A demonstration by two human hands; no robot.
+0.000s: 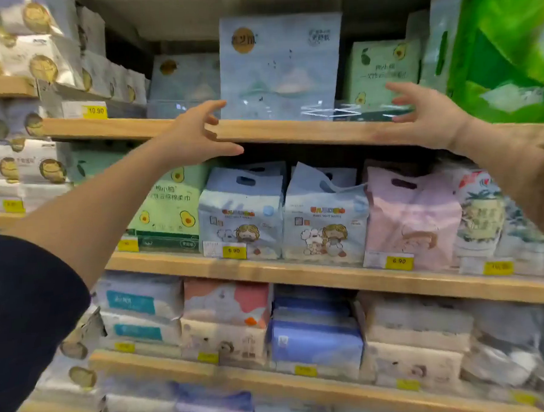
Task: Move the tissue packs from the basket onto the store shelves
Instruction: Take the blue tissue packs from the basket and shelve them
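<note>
A pale blue tissue pack (280,66) with a gold round mark stands upright at the front of the upper wooden shelf (273,131). My left hand (197,131) is just left of its lower corner, fingers spread, holding nothing. My right hand (423,113) hovers to the right of the pack, a gap apart from it, fingers also spread and empty. Both hands sit at the shelf's front edge. The basket is out of view.
A second blue pack (184,81) stands further back on the left, a green avocado pack (383,70) on the right. A big green bag (508,42) hangs at the top right. Lower shelves (299,275) are filled with baby-wipe and tissue packs and yellow price tags.
</note>
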